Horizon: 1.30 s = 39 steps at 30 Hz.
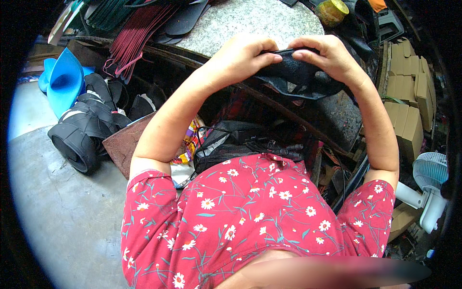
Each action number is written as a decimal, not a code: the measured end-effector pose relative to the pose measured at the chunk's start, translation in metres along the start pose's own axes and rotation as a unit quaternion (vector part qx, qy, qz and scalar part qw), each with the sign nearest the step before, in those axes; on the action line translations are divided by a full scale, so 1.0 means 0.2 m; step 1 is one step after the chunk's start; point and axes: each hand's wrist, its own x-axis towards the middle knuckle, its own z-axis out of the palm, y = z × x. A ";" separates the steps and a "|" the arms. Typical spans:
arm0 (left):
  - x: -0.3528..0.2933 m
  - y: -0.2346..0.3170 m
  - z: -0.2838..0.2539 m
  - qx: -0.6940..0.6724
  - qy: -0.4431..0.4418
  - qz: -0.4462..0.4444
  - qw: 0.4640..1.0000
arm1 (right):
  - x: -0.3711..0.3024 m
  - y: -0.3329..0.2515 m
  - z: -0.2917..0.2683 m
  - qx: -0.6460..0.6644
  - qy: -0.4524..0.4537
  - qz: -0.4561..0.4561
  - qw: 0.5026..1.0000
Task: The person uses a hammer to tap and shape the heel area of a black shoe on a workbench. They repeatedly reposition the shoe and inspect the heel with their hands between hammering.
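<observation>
Out in front of me, a black leather-like piece point(301, 79) is stretched between my hands, its lower part hanging in a curve. I cannot tell exactly what kind of piece it is. My left hand point(245, 55) pinches the upper edge between thumb and fingers. Close by on the same edge, my right hand point(329, 58) also pinches it, thumb toward me and fingers curled over the far side. Just beyond both hands lies a round, speckled grey stone slab point(245, 24). Black shoe soles point(185, 21) lie at the slab's left edge.
Maroon strips point(137, 36) hang off the bench at the far left. Black sandals point(79, 137) and a bright blue foam-like sheet point(67, 79) are on the left floor, beside a brown board point(127, 144). On the right are cardboard boxes point(404, 120) and a small fan point(429, 173).
</observation>
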 end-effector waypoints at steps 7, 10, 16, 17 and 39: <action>0.02 -0.02 0.04 -0.154 -0.050 -0.086 0.983 | 0.01 -0.07 0.02 -0.112 0.054 -0.069 0.990; 0.02 -0.01 0.05 -0.208 -0.036 -0.114 0.971 | 0.00 -0.08 0.06 -0.092 0.083 -0.092 0.988; -0.01 0.04 0.04 -0.175 -0.049 -0.085 0.980 | -0.01 -0.06 0.03 -0.055 0.048 -0.037 0.997; -0.02 0.05 0.03 -0.178 -0.054 -0.104 0.977 | 0.00 -0.05 0.01 -0.039 0.052 -0.034 0.997; 0.07 -0.06 0.02 -0.509 -0.044 -0.192 0.838 | -0.09 -0.28 -0.02 -0.265 0.292 -0.195 0.898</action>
